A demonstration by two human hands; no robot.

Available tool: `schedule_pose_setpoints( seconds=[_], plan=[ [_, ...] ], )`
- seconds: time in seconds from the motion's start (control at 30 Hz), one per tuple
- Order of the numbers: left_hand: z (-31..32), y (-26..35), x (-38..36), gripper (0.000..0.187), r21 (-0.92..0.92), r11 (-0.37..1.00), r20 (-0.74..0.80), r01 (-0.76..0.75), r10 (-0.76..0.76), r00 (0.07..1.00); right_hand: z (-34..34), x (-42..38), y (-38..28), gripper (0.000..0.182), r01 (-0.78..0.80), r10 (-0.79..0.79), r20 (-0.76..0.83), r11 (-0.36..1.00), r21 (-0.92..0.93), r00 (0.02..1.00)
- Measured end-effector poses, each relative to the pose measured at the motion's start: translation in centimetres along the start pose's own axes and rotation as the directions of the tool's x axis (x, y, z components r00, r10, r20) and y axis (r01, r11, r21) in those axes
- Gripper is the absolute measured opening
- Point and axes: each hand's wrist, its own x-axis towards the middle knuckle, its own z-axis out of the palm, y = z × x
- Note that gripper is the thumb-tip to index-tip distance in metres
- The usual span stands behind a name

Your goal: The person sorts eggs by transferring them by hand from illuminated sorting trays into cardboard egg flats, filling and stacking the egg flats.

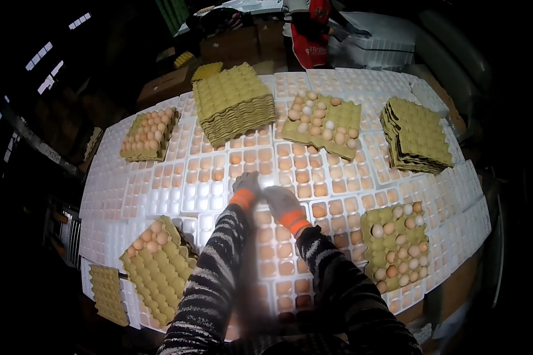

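My left hand, in a grey glove with an orange cuff, is over a white foam egg tray near the middle of the table. Its fingers are curled down, and whatever they hold is hidden. Close on its right is my right hand, gloved the same way, its fingers bent together toward the left hand. I cannot make out what is in them. Brown eggs sit in cups just beyond the hands. Bare foam cups show to the left.
Pulp trays with eggs stand at back left, back centre, right and front left. Tray stacks rise at the back. A person in a red apron stands behind, hands by white foam trays.
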Motion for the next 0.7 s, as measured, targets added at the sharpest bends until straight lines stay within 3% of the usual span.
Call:
schedule_pose_setpoints(
  seconds=[0.07, 0.13, 0.2, 0.23, 0.27, 0.3, 0.33, 0.37, 0.4, 0.43, 0.47, 0.53, 0.6, 0.67, 0.7],
  plan=[
    [0.3, -1.0, -0.7, 0.043, -0.107, 0.989, -0.099, -0.099, 0.088, 0.991, -0.7, -1.8, -1.3, 0.019, 0.045, -0.045, 0.001, 0.999, -0.009, 0.999],
    [-0.7, -0.1, -1.9, 0.044, -0.454, 0.88, -0.294, -0.143, 0.004, 0.956, -1.0, -3.0, -2.8, 0.018, 0.215, -0.163, 0.263, 0.96, -0.181, 0.951],
    [-1.7, -0.2, -3.1, 0.046, -0.472, 0.858, -0.307, -0.203, 0.055, 0.95, 0.0, -3.4, -4.1, 0.019, 0.244, -0.011, 0.48, 0.872, -0.425, 0.877],
    [-3.8, 1.0, -5.0, 0.045, -0.706, 0.704, -0.124, -0.076, -0.017, 0.992, 1.8, -4.3, -2.9, 0.022, 0.27, -0.097, 0.378, 0.857, -0.438, 0.921],
    [-2.9, -0.6, -5.3, 0.044, -0.68, 0.711, -0.133, -0.178, 0.119, 0.984, 2.5, -4.3, -3.5, 0.023, 0.3, -0.032, 0.461, 0.798, -0.522, 0.887],
    [-6.1, 0.8, -8.1, 0.046, -0.522, 0.817, -0.14, -0.244, 0.2, 0.97, 2.0, -4.2, -3.6, 0.021, 0.309, -0.104, 0.392, 0.804, -0.508, 0.914],
    [-9.0, 1.1, -10.8, 0.047, -0.55, 0.796, -0.09, -0.254, 0.246, 0.965, 2.8, -3.9, -3.4, 0.024, 0.259, 0.038, 0.494, 0.814, -0.519, 0.869],
    [-11.2, 0.6, -13.3, 0.047, -0.479, 0.835, -0.105, -0.27, 0.251, 0.962, 1.5, -3.1, -4.5, 0.02, 0.283, -0.001, 0.462, 0.793, -0.54, 0.887],
    [-13.1, -0.8, -15.6, 0.047, -0.405, 0.867, -0.118, -0.291, 0.266, 0.957, 0.0, -0.9, -7.0, 0.024, 0.147, 0.247, 0.608, 0.839, -0.523, 0.755],
    [-14.9, -3.1, -17.6, 0.049, -0.287, 0.925, -0.132, -0.248, 0.218, 0.967, 0.8, -1.2, -7.7, 0.025, 0.119, 0.058, 0.419, 0.915, -0.385, 0.906],
    [-16.6, -5.7, -20.0, 0.052, -0.171, 0.966, -0.149, -0.194, 0.169, 0.974, 1.3, -1.7, -8.3, 0.027, 0.133, -0.094, 0.172, 0.965, -0.228, 0.981],
    [-19.8, -10.4, -23.9, 0.055, 0.002, 0.997, -0.233, 0.078, -0.075, 0.97, 0.0, 1.1, -15.3, 0.031, 0.202, -0.207, 0.178, 0.978, 0.047, 0.962],
    [-21.9, -14.3, -25.7, 0.055, 0.153, 0.932, -0.168, 0.328, -0.303, 0.938, 2.0, 3.3, -20.7, 0.038, 0.286, -0.327, 0.221, 0.938, 0.197, 0.919],
    [-21.5, -17.9, -26.7, 0.053, 0.162, 0.944, -0.206, 0.287, -0.252, 0.945, 5.4, 5.1, -24.7, 0.043, 0.424, -0.463, 0.278, 0.886, 0.189, 0.842],
    [-21.0, -19.2, -27.0, 0.05, 0.179, 0.953, -0.237, 0.246, -0.2, 0.951, 8.1, 6.0, -25.3, 0.04, 0.407, -0.445, 0.43, 0.895, 0.182, 0.786]
  ],
)
